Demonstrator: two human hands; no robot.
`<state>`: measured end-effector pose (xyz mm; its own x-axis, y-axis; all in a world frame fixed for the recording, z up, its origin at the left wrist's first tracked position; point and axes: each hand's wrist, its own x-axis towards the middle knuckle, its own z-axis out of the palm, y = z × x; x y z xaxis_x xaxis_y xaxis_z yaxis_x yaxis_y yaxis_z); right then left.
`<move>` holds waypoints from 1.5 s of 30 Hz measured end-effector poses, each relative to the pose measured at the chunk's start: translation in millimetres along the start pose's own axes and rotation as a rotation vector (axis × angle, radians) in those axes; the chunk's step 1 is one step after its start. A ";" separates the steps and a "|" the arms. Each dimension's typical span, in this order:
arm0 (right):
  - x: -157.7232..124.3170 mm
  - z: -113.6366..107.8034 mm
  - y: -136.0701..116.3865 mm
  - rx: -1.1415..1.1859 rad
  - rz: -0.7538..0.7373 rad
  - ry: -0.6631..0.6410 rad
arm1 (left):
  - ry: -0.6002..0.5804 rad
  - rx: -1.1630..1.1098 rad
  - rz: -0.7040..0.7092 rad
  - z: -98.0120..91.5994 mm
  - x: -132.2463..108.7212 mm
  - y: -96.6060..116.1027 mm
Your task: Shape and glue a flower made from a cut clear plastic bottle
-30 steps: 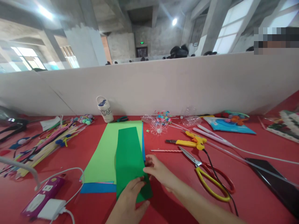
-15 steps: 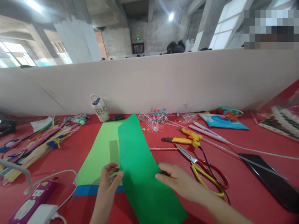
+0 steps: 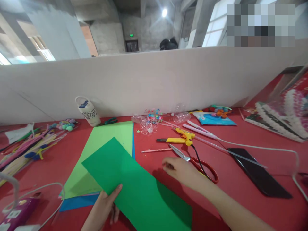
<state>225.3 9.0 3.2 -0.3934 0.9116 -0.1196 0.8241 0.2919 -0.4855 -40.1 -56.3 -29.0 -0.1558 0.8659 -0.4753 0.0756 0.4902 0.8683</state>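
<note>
A dark green sheet (image 3: 141,189) is pinched at its left edge by my left hand (image 3: 106,205), thumb on top and fingers beneath. The sheet is tilted, its upper corner over light green sheets (image 3: 103,141) lying on the table with blue ones (image 3: 79,202) under them. My right hand (image 3: 174,168) is off the sheet, above the red tabletop, with its fingers curled; whether anything is in them is hidden. It is nearest to the scissors (image 3: 184,154), whose handles lie partly behind my forearm.
Behind the scissors lie a yellow cutter (image 3: 175,140), a yellow glue gun (image 3: 189,136) and a striped pencil (image 3: 156,150). A white bottle (image 3: 89,112) stands by the partition (image 3: 134,83). A black phone-like slab (image 3: 260,173) is at right, pipe cleaners (image 3: 31,144) at left.
My right hand has let go of the green sheet. The sheet has swung over to the left in my left hand, which has closed on its edge. The view has shifted right.
</note>
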 end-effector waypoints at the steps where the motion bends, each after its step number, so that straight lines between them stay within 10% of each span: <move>1: 10.7 0.5 0.3 -0.045 0.010 0.038 | -0.005 -0.011 -0.027 1.2 -1.8 0.3; 9: 73.3 22.6 -7.1 -0.367 0.032 0.115 | -0.129 -0.077 -0.113 12.7 0.4 -6.5; 18: 101.6 -18.1 12.0 -0.453 0.135 0.257 | -0.149 -0.218 -0.107 27.1 5.4 -14.4; 25: -3.5 -3.6 5.5 -0.441 0.173 0.205 | -0.122 -0.187 -0.100 16.7 5.1 -6.4; 30: -76.5 9.7 42.0 -0.449 0.517 0.214 | -0.148 -0.116 -0.130 24.5 12.3 -6.6; 45: -84.0 -31.6 118.0 -0.547 0.609 0.277 | -0.252 -0.199 -0.280 54.7 1.5 -1.4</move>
<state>368.5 -24.0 -16.7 0.2356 0.9715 0.0269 0.9675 -0.2371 0.0882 13.4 -50.2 -38.7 0.1039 0.7112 -0.6953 -0.1310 0.7028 0.6993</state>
